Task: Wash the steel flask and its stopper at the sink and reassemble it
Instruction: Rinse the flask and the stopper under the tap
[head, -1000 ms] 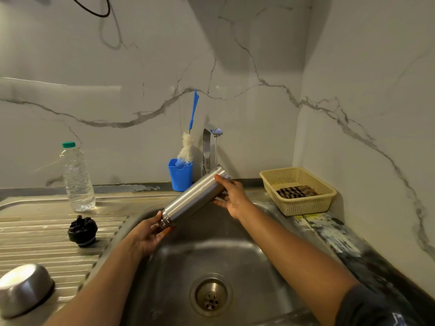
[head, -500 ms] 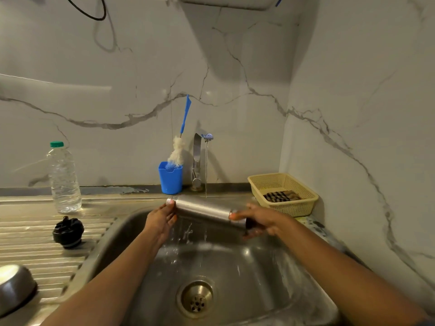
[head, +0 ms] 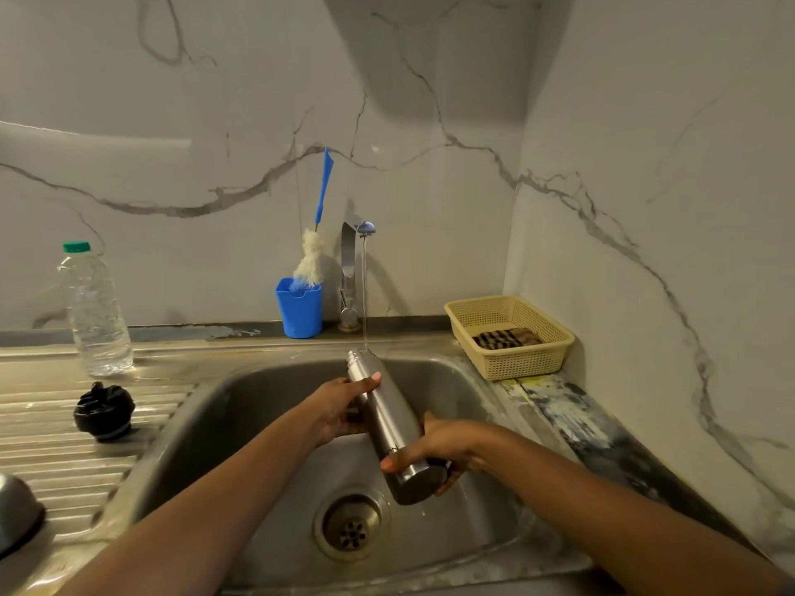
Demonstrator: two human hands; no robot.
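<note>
Flask [head: 389, 419] is over the sink [head: 258, 406], tilted, open mouth up & just at the thin stream from the tap [head: 349, 260]. Left hand [head: 335, 412] wraps the upper body, thumb across; right hand [head: 443, 445] curls round the base. Stopper [head: 103, 411] sits well apart on the draining board [head: 51, 449]. I'd nudge the mouth squarely under the stream & grip firm, since wet steel's prob. slippy.

flask [head: 387, 417] over sink [head: 266, 406], stopper [head: 104, 411] left on drainboard [head: 38, 445], basket [head: 509, 335] right.
</note>
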